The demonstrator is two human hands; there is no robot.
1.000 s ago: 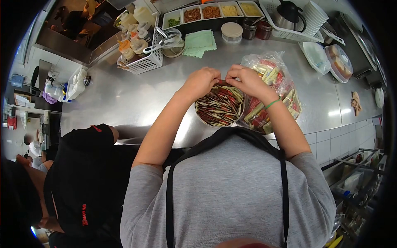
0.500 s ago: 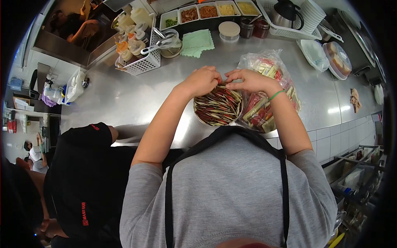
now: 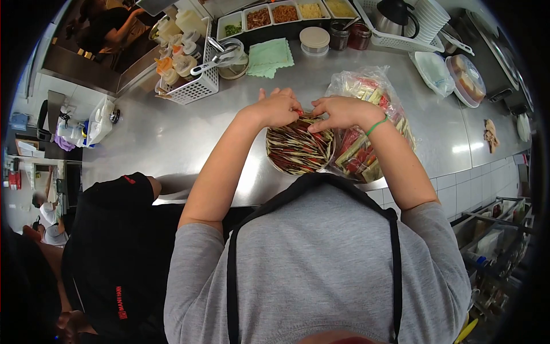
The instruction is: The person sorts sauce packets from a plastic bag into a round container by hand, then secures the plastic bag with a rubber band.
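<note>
In front of me a round container (image 3: 269,159) is filled with slim packets (image 3: 301,146) in dark brown, red and cream, standing tightly side by side. At its far left edge, my left hand (image 3: 276,109) is closed, with a red packet (image 3: 299,113) showing at its fingertips. My right hand (image 3: 342,112) reaches over the far right rim, thumb and forefinger apart, its thumb touching the packets. Against the container's right side lies a clear plastic bag (image 3: 358,80) of similar red and cream packets, partly under my right forearm.
A white basket of squeeze bottles (image 3: 201,86) stands at the back left, beside a green cloth (image 3: 270,58). Toppings trays (image 3: 256,18), a lidded tub (image 3: 314,40) and dark jars (image 3: 339,37) line the back. A person in black (image 3: 120,241) is close on my left.
My fingers have moved apart: the right thumb has dropped lower over the packets, and the left hand has shifted slightly left. The container and bag keep their places.
</note>
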